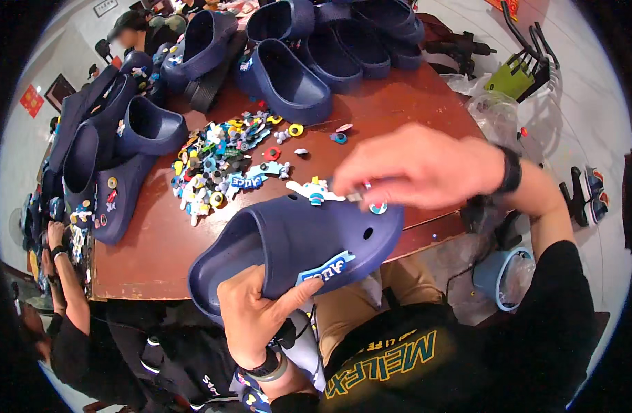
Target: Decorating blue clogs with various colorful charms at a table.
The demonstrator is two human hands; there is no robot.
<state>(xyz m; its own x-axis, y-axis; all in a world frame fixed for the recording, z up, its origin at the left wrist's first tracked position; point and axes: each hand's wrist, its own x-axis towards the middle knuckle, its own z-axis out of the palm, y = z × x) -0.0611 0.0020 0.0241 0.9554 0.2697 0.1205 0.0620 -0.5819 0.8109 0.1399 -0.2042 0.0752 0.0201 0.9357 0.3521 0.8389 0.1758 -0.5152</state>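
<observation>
Holding the clog [316, 234] in your left hand [257, 310], you have its toe pointing right and its near side past the near edge of the counter [405, 100], over your lap. Your left thumb is by the blue charm [323, 270] on the clog's side. Your right hand [422, 168] is bent over the toe, but it's blurry, so you can't tell what it grips. Bare counter lies past your right hand and in a strip left of the clog. A pile of charms [216, 162] sits behind the clog. More clogs [292, 86] crowd the back and left edges. On the floor to your right, a blue bucket [487, 275] holds a clear bag [519, 279].
</observation>
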